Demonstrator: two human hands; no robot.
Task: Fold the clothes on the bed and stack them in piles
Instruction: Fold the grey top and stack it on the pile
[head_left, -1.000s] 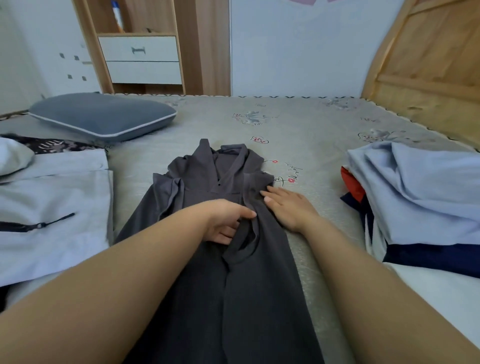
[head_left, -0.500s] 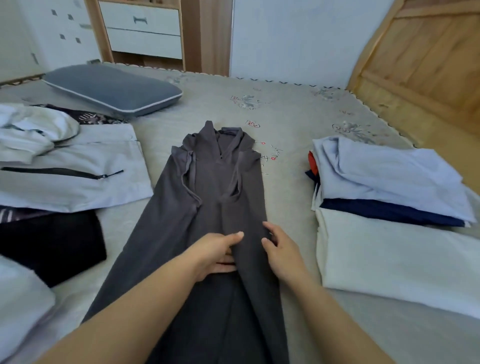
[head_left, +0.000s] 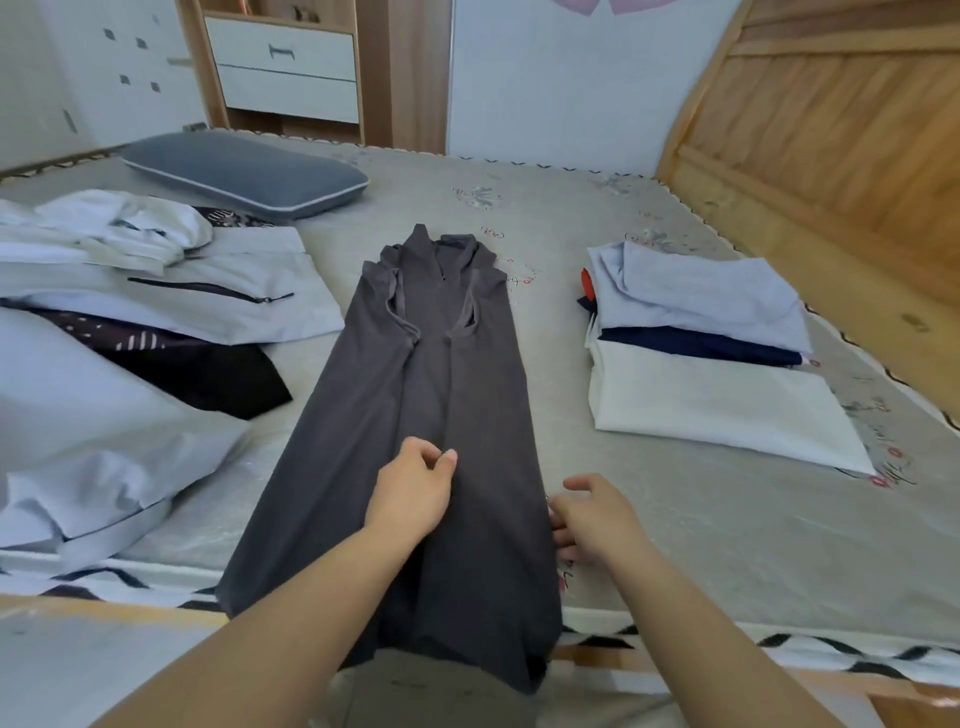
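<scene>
So over at 9 o'clock there's the unfolded heap: pale blue-grey stuff, a light jacket with a dark zipper lying flat, a crumpled whitish piece on top of it, and a black garment with some striped print poking out underneath. A grey pillow with white piping sits up around 11 o'clock near the far edge of the bed. Dead centre, running from 12 down to 6 o'clock, is the dark grey dress, laid out long and narrow with both sides folded in toward the middle, collar end far away and the hem hanging off the near edge of the mattress. The left hand is resting on the lower middle of the dress, fingers loosely curled with the thumb and fingertips close together right at the center fold, can't really tell if it's pinching fabric or just pressing on it. The right hand is just beside the dress's right edge at about 5 o'clock, fingers relaxed and spread, fingertips touching the edge of the cloth, not gripping anything. Over at 3 o'clock is the folded pile: white piece on the bottom, navy one in the middle, light blue on top, with a bit of red peeking out at the far left corner.
</scene>
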